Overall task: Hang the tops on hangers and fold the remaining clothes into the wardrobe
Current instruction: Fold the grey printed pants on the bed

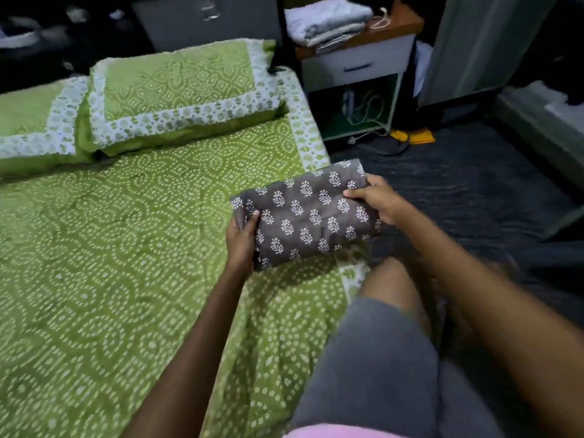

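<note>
A folded grey printed garment (pixel 305 213) was held at the right edge of the bed (pixel 126 248), near the corner. It was clamped at both short ends, the left hand (pixel 241 238) gripping the near-left end and the right hand (pixel 377 199) the far-right, presumably so the folds were kept from slipping during carrying. The fingers beneath were hidden. No wardrobe could be made out; the far background was dim and blurred.

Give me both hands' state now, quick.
Left hand: grips the left end of the folded cloth.
Right hand: grips its right end.
</note>
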A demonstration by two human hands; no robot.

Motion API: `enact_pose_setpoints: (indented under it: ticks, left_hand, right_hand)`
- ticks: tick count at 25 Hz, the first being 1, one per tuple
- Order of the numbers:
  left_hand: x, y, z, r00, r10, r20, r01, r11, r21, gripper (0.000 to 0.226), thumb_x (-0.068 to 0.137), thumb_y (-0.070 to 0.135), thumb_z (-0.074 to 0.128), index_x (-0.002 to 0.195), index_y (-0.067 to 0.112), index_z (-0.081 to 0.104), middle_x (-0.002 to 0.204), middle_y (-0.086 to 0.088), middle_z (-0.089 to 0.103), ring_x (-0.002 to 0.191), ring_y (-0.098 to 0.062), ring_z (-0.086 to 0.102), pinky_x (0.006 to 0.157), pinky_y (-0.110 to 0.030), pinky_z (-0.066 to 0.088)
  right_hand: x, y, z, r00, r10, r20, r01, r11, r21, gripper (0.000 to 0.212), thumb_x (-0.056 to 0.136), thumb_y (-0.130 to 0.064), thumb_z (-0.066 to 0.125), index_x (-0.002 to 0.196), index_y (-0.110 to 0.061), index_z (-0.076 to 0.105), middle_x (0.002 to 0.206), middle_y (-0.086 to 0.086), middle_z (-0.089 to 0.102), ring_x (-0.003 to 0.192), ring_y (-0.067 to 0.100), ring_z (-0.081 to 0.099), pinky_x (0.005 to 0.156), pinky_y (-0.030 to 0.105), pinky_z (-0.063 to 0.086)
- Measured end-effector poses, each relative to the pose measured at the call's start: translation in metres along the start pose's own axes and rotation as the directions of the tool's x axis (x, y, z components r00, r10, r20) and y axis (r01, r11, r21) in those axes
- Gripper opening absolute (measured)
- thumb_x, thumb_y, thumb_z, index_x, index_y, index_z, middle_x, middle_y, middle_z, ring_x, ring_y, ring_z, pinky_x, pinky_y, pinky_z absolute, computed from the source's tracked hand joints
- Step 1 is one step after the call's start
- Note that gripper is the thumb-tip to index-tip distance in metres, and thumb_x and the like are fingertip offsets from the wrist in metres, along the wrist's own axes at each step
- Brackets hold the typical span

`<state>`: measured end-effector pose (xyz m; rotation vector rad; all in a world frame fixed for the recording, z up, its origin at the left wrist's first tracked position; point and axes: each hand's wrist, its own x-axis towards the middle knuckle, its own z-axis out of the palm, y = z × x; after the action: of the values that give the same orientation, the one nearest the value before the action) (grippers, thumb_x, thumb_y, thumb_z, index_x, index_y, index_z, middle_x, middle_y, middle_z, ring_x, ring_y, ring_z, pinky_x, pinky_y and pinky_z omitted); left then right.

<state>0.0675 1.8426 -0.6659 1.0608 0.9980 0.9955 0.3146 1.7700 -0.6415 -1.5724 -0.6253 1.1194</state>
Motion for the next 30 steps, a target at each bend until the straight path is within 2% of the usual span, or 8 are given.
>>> enact_pose_setpoints:
  ticks: [4,8,10,12,17,22,26,30]
  left_hand:
    - [0.041,-0.007,0.104,0.989,0.019,0.148,-0.028,0.998,0.063,0.022,0.094,0.004,0.050,0.114,0.013,0.056,0.100,0.008,0.068,0.085,-0.001,0.065,0.075,-0.020,0.052]
    - [0.093,-0.015,0.196,0.983,-0.059,0.175,0.017,0.973,0.230,0.012,0.092,0.014,0.057,0.087,0.021,0.065,0.071,0.011,0.071,0.066,-0.006,0.064,0.062,-0.022,0.052]
    - [0.113,-0.011,0.236,0.977,-0.082,0.196,0.030,0.967,0.255,0.011,0.092,0.015,0.057,0.088,0.021,0.065,0.071,0.009,0.071,0.064,-0.008,0.065,0.061,-0.025,0.052]
    - [0.124,0.004,0.281,0.971,-0.100,0.216,0.047,0.970,0.239,0.012,0.093,0.013,0.056,0.090,0.020,0.064,0.074,0.010,0.071,0.067,-0.006,0.066,0.064,-0.024,0.053]
    - [0.108,0.086,0.372,0.955,-0.120,0.271,0.063,0.976,0.208,0.015,0.093,0.008,0.054,0.094,0.017,0.065,0.083,0.007,0.072,0.076,-0.006,0.066,0.073,-0.023,0.053]
    - [0.085,0.224,0.452,0.944,-0.110,0.312,0.046,0.977,0.207,0.015,0.091,0.004,0.056,0.088,0.015,0.065,0.077,0.006,0.070,0.072,-0.008,0.064,0.071,-0.024,0.052]
    - [0.076,0.305,0.500,0.927,-0.097,0.362,0.030,0.982,0.187,0.013,0.090,0.007,0.058,0.084,0.016,0.065,0.073,0.006,0.071,0.070,-0.011,0.064,0.078,-0.034,0.051]
    - [0.076,0.351,0.546,0.900,-0.071,0.429,0.041,0.996,0.077,0.011,0.092,0.008,0.055,0.094,0.014,0.064,0.078,0.002,0.071,0.067,-0.009,0.066,0.069,-0.027,0.056]
  right_hand:
    - [0.039,-0.003,-0.093,0.992,0.008,-0.125,-0.001,0.999,0.053,0.022,0.082,0.005,0.063,0.085,-0.017,0.062,0.086,0.002,0.067,0.076,0.016,0.063,0.076,0.033,0.053]
    - [0.093,-0.024,-0.180,0.983,0.031,-0.183,-0.018,0.997,0.070,0.022,0.082,0.005,0.062,0.083,-0.017,0.060,0.083,0.001,0.065,0.074,0.015,0.062,0.073,0.030,0.053]
    - [0.109,-0.049,-0.217,0.985,0.000,-0.175,0.007,0.999,0.042,0.022,0.085,0.006,0.059,0.082,-0.015,0.058,0.081,-0.001,0.062,0.071,0.012,0.059,0.063,0.022,0.052]
    - [0.114,-0.082,-0.254,0.981,-0.033,-0.192,0.039,0.999,0.024,0.020,0.086,0.008,0.056,0.093,-0.011,0.058,0.080,-0.002,0.061,0.070,0.009,0.057,0.055,0.016,0.050]
    - [0.083,-0.172,-0.321,0.968,-0.015,-0.249,0.025,0.999,0.038,0.028,0.086,0.007,0.057,0.111,-0.005,0.058,0.082,-0.002,0.062,0.071,0.008,0.058,0.057,0.016,0.050]
    - [0.021,-0.310,-0.364,0.939,0.007,-0.343,0.018,0.997,0.069,0.030,0.084,0.010,0.057,0.112,-0.001,0.058,0.081,-0.001,0.061,0.070,0.010,0.058,0.055,0.014,0.051]
    - [-0.018,-0.403,-0.388,0.914,-0.043,-0.403,0.065,0.997,0.039,0.031,0.085,0.011,0.055,0.113,-0.002,0.057,0.079,-0.001,0.060,0.073,0.015,0.058,0.052,0.012,0.049]
    - [-0.032,-0.462,-0.413,0.875,-0.090,-0.477,0.085,0.996,-0.032,0.030,0.085,0.009,0.056,0.115,0.005,0.057,0.091,0.009,0.062,0.070,0.014,0.057,0.051,0.015,0.048]
